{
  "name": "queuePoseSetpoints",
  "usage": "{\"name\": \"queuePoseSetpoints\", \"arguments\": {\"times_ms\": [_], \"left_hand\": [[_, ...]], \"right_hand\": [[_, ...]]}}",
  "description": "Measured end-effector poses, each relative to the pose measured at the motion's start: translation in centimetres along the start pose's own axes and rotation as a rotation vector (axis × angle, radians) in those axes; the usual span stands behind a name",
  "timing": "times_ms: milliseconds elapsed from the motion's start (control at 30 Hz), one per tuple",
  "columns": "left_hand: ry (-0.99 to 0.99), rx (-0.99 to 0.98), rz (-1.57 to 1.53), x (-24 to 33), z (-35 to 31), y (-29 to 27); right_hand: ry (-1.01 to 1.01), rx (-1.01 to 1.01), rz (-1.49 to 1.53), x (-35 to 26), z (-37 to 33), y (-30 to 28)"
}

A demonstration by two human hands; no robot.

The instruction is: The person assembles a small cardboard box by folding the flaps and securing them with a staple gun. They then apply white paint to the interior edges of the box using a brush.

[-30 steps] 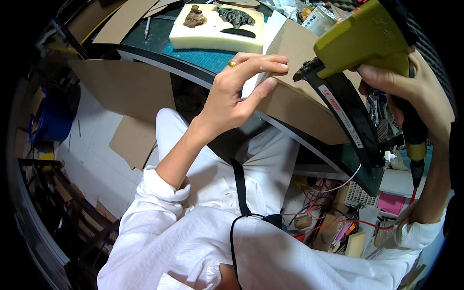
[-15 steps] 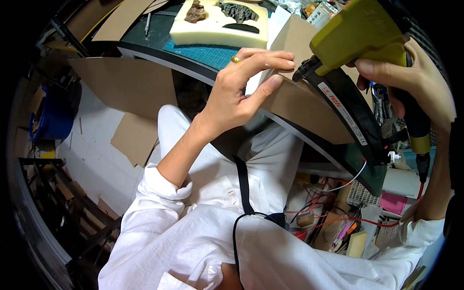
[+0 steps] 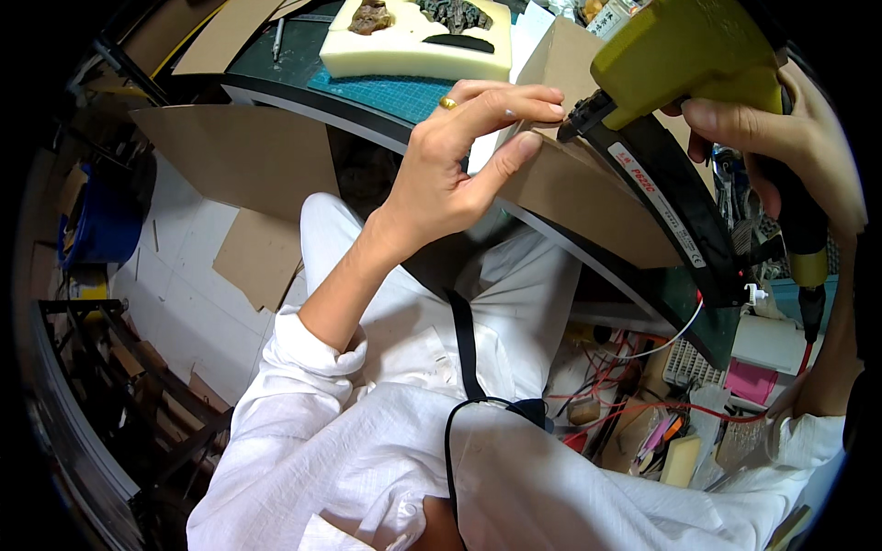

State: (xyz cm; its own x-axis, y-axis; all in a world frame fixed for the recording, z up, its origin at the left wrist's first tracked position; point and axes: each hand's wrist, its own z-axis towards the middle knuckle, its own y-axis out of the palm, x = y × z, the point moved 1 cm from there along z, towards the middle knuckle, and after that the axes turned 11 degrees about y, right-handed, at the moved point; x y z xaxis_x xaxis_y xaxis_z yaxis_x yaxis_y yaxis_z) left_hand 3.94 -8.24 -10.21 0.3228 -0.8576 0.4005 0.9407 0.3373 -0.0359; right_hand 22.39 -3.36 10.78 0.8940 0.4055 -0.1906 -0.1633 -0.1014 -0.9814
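My right hand (image 3: 790, 138) is wrapped round the black grip of an olive-yellow air nail gun (image 3: 684, 64), which has a long black magazine slanting down toward me. Its nose rests at or very close to the top edge of a brown board panel (image 3: 593, 207) standing at the table's edge. My left hand (image 3: 459, 156), with a gold ring, pinches that same edge just left of the nose, thumb on the near face and fingers over the top. Another brown panel (image 3: 556, 64) stands behind, partly covered by the gun.
Beyond my left hand, a cream foam block (image 3: 413, 62) holding rock pieces sits on a teal cutting mat (image 3: 367, 95). Brown boards (image 3: 239, 156) lean at the left, near a blue bin (image 3: 106, 220). A red air hose (image 3: 680, 409) crosses clutter at lower right.
The nail gun's magazine and my right hand have shifted slightly right and down. My left hand keeps its pinch on the panel's edge, almost unmoved.
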Motion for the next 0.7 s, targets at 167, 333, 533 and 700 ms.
{"name": "queuePoseSetpoints", "arguments": {"times_ms": [167,333,533,700], "left_hand": [[0.001,-0.144,0.067,0.0,-0.3,-1.3],[0.022,-0.132,0.054,-0.1,-0.2,-1.1],[-0.016,-0.11,-0.002,0.0,0.0,-0.7],[-0.007,-0.117,0.044,-0.4,-0.2,-1.1]], "right_hand": [[-0.044,-0.026,0.016,-0.1,1.5,0.6],[-0.025,-0.025,0.004,0.1,1.6,0.7],[0.053,-0.02,0.002,1.9,1.1,-0.7],[0.192,-0.029,0.027,6.0,-1.1,-3.5]]}}
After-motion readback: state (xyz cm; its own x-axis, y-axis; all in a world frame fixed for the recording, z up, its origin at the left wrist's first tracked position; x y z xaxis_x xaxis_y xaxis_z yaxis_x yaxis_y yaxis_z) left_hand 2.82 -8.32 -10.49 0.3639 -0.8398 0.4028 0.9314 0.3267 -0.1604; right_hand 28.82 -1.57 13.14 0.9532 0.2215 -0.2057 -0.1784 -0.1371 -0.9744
